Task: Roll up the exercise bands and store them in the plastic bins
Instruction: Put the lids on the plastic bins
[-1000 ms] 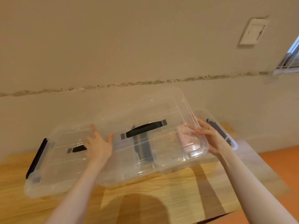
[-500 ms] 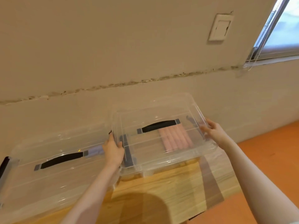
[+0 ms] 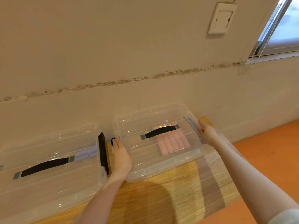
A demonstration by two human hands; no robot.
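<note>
Pink rolled bands [image 3: 172, 142] are lying side by side inside the clear bin [image 3: 161, 165] on the right, under its lid with the black handle [image 3: 159, 131]. We are holding this bin by its two short ends on the wooden worktop [image 3: 169, 196]: our left hand [image 3: 120, 156] is curling round the near-left end beside a black latch [image 3: 113, 140], and our right hand [image 3: 206, 132] is gripping the far-right end, fingers wrapped over the rim. Just beside it on the left, a second clear bin [image 3: 48, 183] is sitting closed, its black side latch [image 3: 102, 153] facing our left hand, with pale purple rolls [image 3: 85, 154] showing through its lid. Behind both bins a beige wall [image 3: 113, 46] is rising, carrying a white switch plate [image 3: 221, 18], and an orange floor [image 3: 267, 152] is showing to the right.
</note>
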